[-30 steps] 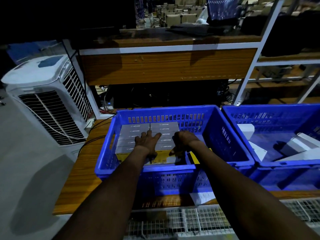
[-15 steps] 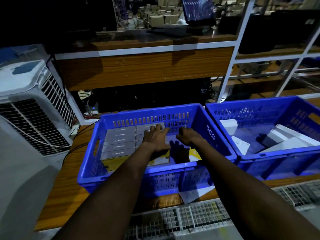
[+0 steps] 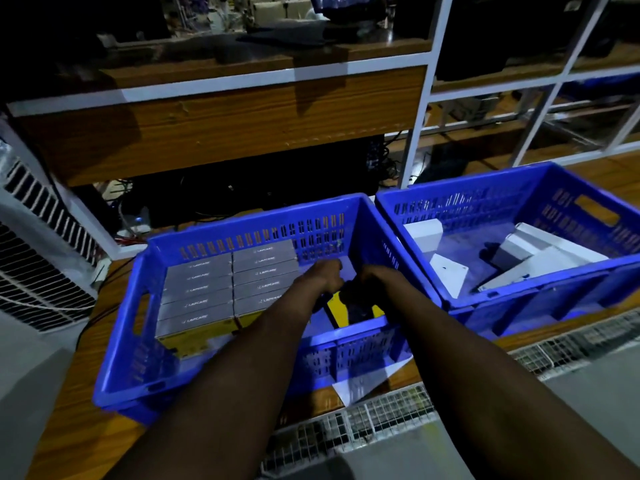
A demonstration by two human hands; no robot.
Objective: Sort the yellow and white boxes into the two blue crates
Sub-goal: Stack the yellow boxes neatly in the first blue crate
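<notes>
Head-worn, forward-down, near blue crates (image 3: 249, 222)

Dim, bluish view, nearly black at top left. Deep shadow fills the near right corner of the left crate (image 3: 242, 233). Wide-angle bending bows the shelf posts (image 3: 420, 109); fine detail is softly blurred.

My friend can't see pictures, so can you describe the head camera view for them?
The left hand and right hand reach close together into the left blue crate, over yellow boxes at its right end. Neat rows of grey-topped boxes fill its left part, and the right blue crate beside it holds loose white boxes.
</notes>
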